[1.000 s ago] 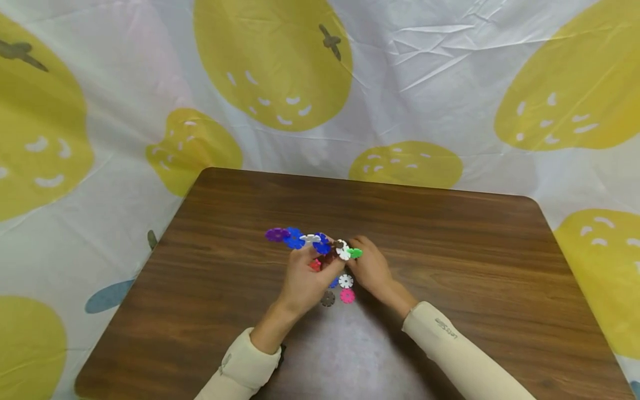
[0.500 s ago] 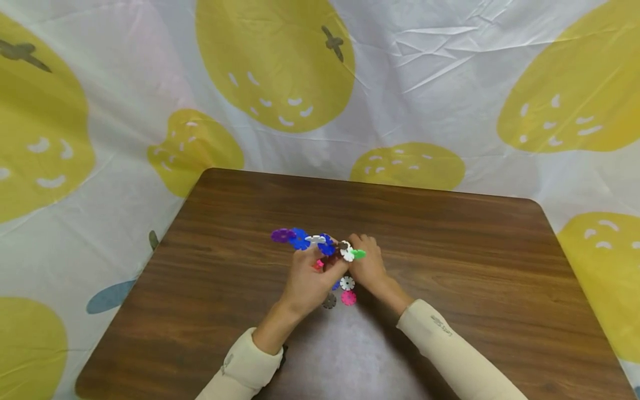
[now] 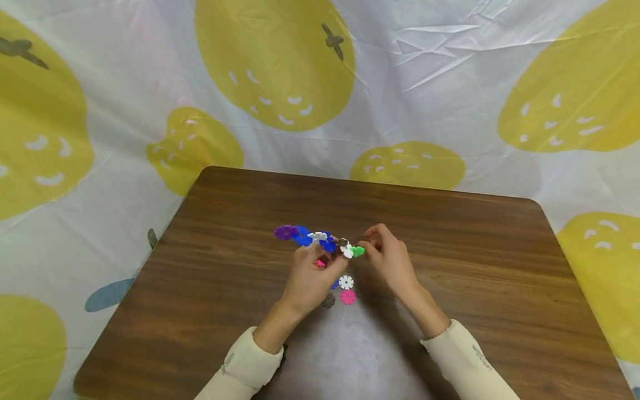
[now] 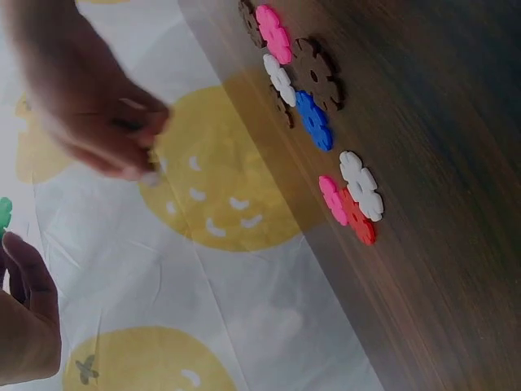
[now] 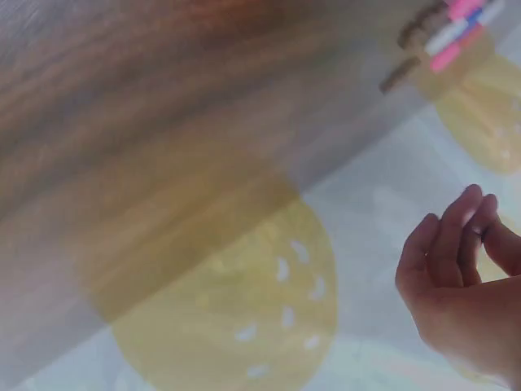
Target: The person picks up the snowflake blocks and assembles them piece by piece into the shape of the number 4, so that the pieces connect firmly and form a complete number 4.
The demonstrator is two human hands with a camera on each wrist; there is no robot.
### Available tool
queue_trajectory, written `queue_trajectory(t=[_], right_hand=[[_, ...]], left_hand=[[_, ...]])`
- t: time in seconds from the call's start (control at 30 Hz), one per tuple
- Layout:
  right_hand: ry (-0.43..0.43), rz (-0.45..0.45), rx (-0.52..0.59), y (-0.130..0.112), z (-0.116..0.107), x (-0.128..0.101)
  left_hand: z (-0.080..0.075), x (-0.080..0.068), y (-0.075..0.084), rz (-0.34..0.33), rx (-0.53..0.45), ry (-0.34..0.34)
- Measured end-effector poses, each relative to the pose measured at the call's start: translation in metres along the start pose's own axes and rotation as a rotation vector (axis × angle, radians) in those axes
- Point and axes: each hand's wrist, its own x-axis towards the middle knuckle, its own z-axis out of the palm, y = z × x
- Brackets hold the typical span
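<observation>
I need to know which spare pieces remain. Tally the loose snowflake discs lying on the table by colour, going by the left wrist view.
Pink discs: 2
White discs: 2
Brown discs: 2, with perhaps a third half hidden under a white one
Blue disc: 1
Red disc: 1
Total: 8 plainly seen

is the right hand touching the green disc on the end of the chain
Cannot tell. In the head view the right hand has fingertips right beside the green disc, with no plain gap or contact; the wrist views do not settle it.
</observation>
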Motion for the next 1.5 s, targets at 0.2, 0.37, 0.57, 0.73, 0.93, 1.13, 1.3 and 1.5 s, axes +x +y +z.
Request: queue_trajectory(t=[0.2, 0.37, 0.57, 0.73, 0.93, 1.13, 1.3, 1.5], right_hand=[[0.120, -0.090, 0.083, -0.019, -0.029, -0.017], [0.192, -0.117, 0.119, -0.034, -0.045, -0.028], [0.231, -0.147, 0.135, -0.046, -0.058, -0.038], [0.275, -0.216, 0.094, -0.052, -0.065, -0.044], [0.308, -0.331, 0.008, -0.060, -0.067, -0.050], [0.316, -0.413, -0.049, -0.068, -0.066, -0.051], [0.323, -0.459, -0.075, -0.068, -0.063, -0.051], [0.353, -0.527, -0.098, -0.071, -0.059, -0.049]], left_hand=[[0.003, -0.001, 0.001, -0.028, -0.002, 0.010], [0.006, -0.001, 0.001, -0.018, 0.000, 0.042], [0.010, -0.002, 0.000, 0.053, 0.028, 0.072], [0.013, -0.001, 0.003, 0.111, 0.004, 0.084], [0.018, 0.000, 0.006, 0.140, 0.009, 0.063], [0.022, 0.000, 0.008, 0.216, 0.023, 0.065], [0.024, 0.000, 0.010, 0.266, 0.041, 0.074], [0.026, 0.000, 0.008, 0.327, 0.087, 0.125]])
